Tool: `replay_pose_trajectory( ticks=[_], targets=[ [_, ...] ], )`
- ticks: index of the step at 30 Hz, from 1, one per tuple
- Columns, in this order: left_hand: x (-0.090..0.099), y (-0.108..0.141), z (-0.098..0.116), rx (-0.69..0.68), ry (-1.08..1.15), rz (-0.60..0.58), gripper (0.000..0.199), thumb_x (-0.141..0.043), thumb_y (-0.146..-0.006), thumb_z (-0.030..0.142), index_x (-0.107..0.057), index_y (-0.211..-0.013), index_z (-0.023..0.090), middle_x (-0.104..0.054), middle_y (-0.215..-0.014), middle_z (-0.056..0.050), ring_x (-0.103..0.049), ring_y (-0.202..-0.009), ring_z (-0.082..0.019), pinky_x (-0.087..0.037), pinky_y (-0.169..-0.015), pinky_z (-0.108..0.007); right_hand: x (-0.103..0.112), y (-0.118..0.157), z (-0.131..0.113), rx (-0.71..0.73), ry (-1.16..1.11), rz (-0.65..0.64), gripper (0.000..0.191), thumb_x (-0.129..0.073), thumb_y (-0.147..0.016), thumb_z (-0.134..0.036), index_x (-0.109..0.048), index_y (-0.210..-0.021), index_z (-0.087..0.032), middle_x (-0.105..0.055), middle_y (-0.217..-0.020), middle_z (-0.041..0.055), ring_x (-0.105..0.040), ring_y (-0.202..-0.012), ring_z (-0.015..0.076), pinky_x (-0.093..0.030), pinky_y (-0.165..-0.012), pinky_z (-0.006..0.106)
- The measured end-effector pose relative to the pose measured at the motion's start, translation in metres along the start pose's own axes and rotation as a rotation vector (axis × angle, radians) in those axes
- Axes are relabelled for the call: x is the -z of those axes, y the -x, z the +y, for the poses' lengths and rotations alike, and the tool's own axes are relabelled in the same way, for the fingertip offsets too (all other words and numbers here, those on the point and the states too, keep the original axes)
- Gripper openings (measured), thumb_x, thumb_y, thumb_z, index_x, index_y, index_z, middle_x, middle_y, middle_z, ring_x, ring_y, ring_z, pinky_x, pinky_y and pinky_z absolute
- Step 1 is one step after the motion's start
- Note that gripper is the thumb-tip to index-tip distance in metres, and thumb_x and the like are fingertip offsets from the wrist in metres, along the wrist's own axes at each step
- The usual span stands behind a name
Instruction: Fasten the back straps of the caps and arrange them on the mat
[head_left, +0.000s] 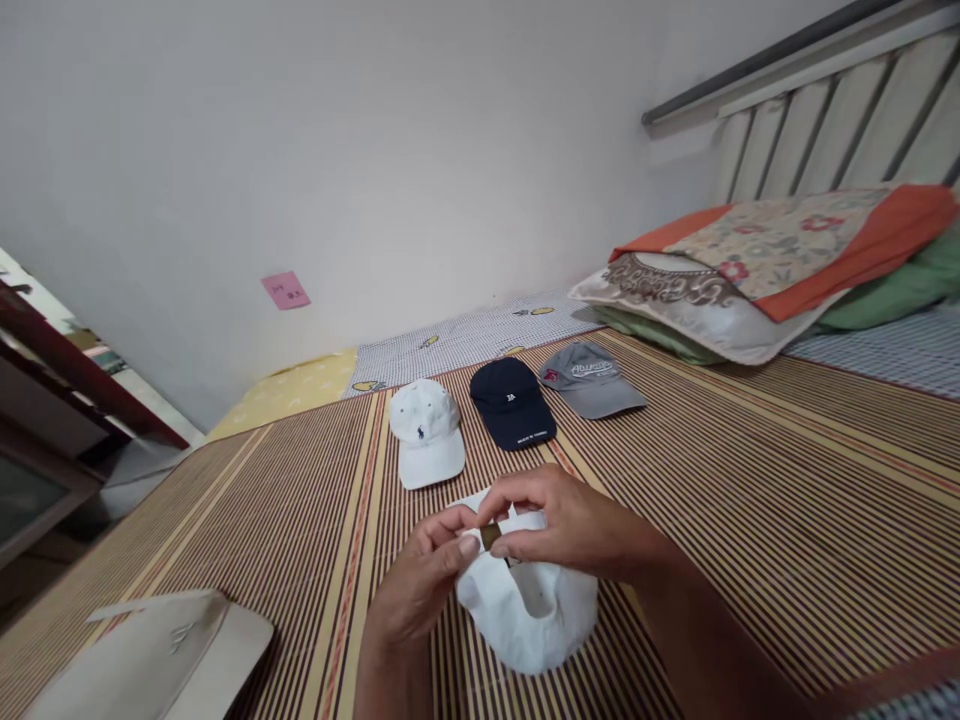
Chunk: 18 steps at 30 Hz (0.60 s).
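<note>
A white baseball cap [525,620] lies crown toward me on the striped mat, its rear opening and strap facing up. My left hand [424,565] pinches the strap near a brass-coloured buckle [490,536]. From the other side, my right hand [559,520] grips the strap at the buckle between thumb and fingers. Part of the strap is hidden behind my fingers. Beyond my hands are a white cap with a small dark logo [427,430], a navy cap [511,402] and a grey cap [592,378], side by side with their brims toward me.
A beige cap [165,660] lies at the lower left on the bamboo mat [300,530]. Pillows [705,300] and an orange floral cloth [795,245] are piled at the right by the headboard [840,120]. A pink note [286,290] is stuck to the wall.
</note>
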<state>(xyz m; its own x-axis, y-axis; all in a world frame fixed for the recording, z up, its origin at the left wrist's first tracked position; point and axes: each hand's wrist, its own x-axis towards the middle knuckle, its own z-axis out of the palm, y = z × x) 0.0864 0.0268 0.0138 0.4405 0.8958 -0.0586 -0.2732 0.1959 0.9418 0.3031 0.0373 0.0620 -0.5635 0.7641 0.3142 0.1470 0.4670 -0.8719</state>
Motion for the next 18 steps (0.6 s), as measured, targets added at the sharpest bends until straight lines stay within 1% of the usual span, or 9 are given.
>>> replay_pose_trajectory(
  ticks=[2,4,8,11,14,18],
  targets=[
    [0.002,0.000,-0.001,0.020,-0.030,0.003,0.041,-0.093,-0.065,0.040,-0.073,-0.091,0.015,-0.072,-0.080,-0.004,-0.061,-0.066,-0.011,-0.045,-0.065,-0.022,-0.001,0.000,0.000,0.001,0.030,0.011,0.023,-0.076,-0.078,-0.012,-0.080,-0.099,-0.021,-0.078,-0.091,-0.0017,-0.067,-0.084,0.0152,-0.045,-0.075,0.026],
    [0.003,0.001,-0.001,0.032,-0.045,0.010,0.042,-0.095,-0.062,0.036,-0.073,-0.092,0.015,-0.074,-0.082,-0.003,-0.063,-0.068,-0.012,-0.046,-0.066,-0.023,-0.001,0.000,-0.001,0.001,0.053,0.015,0.025,-0.074,-0.076,-0.010,-0.080,-0.098,-0.021,-0.078,-0.091,-0.0011,-0.067,-0.085,0.0162,-0.045,-0.074,0.026],
    [0.001,0.002,-0.002,0.020,-0.030,0.015,0.040,-0.095,-0.063,0.034,-0.073,-0.090,0.015,-0.073,-0.079,-0.002,-0.063,-0.065,-0.011,-0.046,-0.064,-0.022,-0.002,0.000,-0.003,-0.003,0.048,0.011,0.028,-0.074,-0.073,-0.009,-0.080,-0.097,-0.021,-0.077,-0.090,-0.0006,-0.067,-0.085,0.0175,-0.045,-0.075,0.027],
    [-0.003,0.001,-0.001,0.012,-0.009,0.020,0.040,-0.095,-0.062,0.033,-0.073,-0.091,0.015,-0.074,-0.079,-0.002,-0.062,-0.065,-0.010,-0.046,-0.063,-0.020,-0.002,-0.001,-0.002,-0.004,0.040,0.039,0.026,-0.074,-0.076,-0.012,-0.080,-0.099,-0.022,-0.078,-0.092,-0.0002,-0.068,-0.085,0.0181,-0.047,-0.075,0.028],
    [-0.007,-0.001,-0.001,0.006,0.003,0.029,0.045,-0.095,-0.062,0.034,-0.074,-0.097,0.015,-0.075,-0.080,-0.003,-0.064,-0.067,-0.011,-0.048,-0.065,-0.020,-0.002,-0.001,-0.002,0.017,0.058,0.075,0.025,-0.072,-0.079,-0.014,-0.080,-0.102,-0.022,-0.078,-0.094,0.0013,-0.070,-0.086,0.0183,-0.048,-0.076,0.028],
    [-0.012,-0.002,0.000,0.000,-0.004,0.039,0.047,-0.094,-0.064,0.036,-0.073,-0.101,0.015,-0.077,-0.083,-0.005,-0.065,-0.068,-0.011,-0.049,-0.066,-0.021,-0.004,0.000,-0.004,0.037,0.074,0.122,0.024,-0.072,-0.081,-0.013,-0.080,-0.102,-0.020,-0.079,-0.098,0.0022,-0.071,-0.091,0.0190,-0.050,-0.083,0.030]
  ],
)
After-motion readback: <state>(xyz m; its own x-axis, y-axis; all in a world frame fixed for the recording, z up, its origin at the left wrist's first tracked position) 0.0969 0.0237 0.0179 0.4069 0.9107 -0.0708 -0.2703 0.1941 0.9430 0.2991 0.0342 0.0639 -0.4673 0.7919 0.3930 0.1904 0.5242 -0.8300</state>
